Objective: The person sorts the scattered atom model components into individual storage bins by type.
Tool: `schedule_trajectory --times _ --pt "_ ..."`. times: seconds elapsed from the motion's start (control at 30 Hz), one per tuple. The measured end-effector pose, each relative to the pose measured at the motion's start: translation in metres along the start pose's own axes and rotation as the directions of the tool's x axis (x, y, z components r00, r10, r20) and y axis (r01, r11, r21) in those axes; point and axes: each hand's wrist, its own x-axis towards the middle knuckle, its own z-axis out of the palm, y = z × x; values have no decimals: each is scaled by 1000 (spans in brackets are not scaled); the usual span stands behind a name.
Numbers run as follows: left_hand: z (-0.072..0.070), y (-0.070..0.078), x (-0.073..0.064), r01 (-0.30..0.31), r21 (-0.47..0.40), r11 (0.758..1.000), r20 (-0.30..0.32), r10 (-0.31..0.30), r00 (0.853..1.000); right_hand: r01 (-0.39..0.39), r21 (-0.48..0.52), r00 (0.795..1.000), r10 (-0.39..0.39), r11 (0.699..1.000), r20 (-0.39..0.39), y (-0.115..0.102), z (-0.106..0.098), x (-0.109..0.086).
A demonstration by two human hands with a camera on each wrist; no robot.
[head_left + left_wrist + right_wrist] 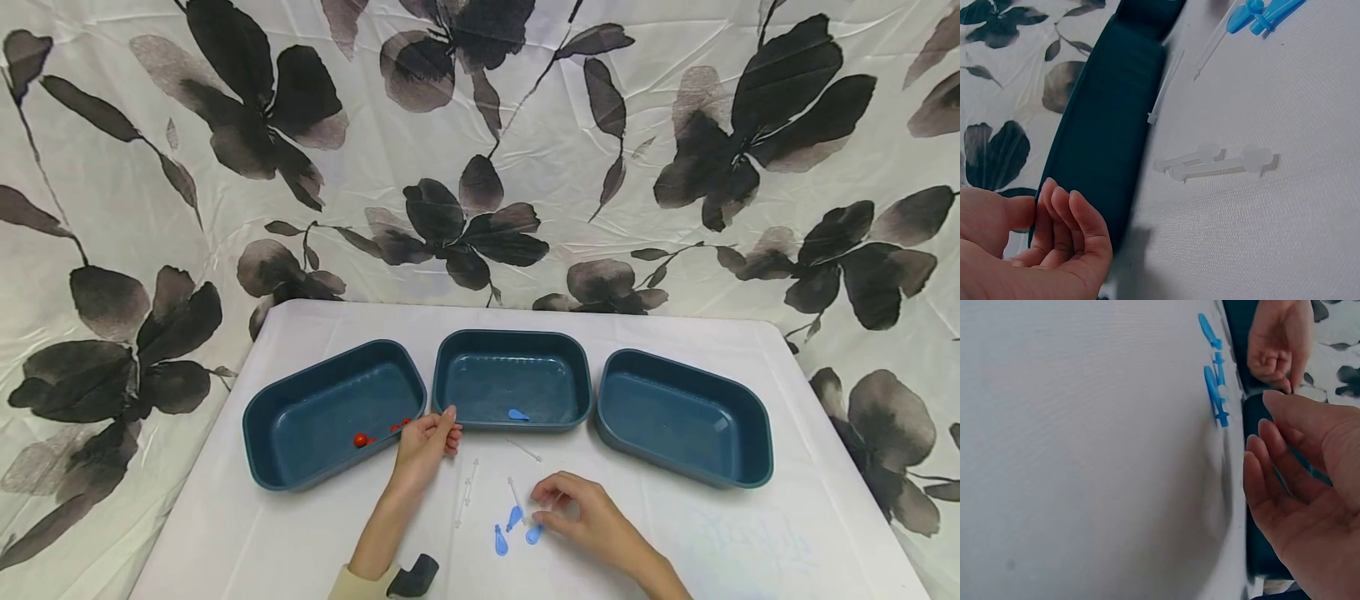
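My left hand point(426, 442) hovers at the right front corner of the left blue bin point(273, 479), close to the middle bin point(450, 354). Its fingers are loosely curled, and nothing shows between them in the left wrist view. My right hand point(581, 510) is over the table, fingers gently bent and thumb apart, holding nothing visible. Beside it lie several small blue teardrop-shaped plastic pieces point(501, 540). Thin translucent sticks with knobbed ends point(1222, 165) lie between the hands. One blue piece point(517, 414) is in the middle bin; small red pieces point(361, 439) are in the left bin.
A third blue bin point(678, 400) stands at the right, angled inward. The bins form an arc across the back of the white table point(810, 542). Behind the table hangs a floral cloth point(570, 150). Faint marks point(780, 533) show on the table at the right.
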Motion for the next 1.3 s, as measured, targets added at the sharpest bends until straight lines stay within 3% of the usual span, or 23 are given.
schedule_trajectory --times 0.53,0.87,1.13,1.3 --pt "0 2 1 30 5 1000 11 -30 999 44 -36 989 -38 998 145 5 1 -7" --pt "1 4 -1 9 -1 1000 4 -9 1000 35 -75 963 -13 997 269 0 -9 -2" --pt "1 2 -2 -6 -7 1000 1 6 1000 91 -70 940 -63 993 336 -1 -15 2" --pt "1 1 -2 2 -12 1000 0 -2 1000 112 -65 935 -83 992 344 -4 -17 9"
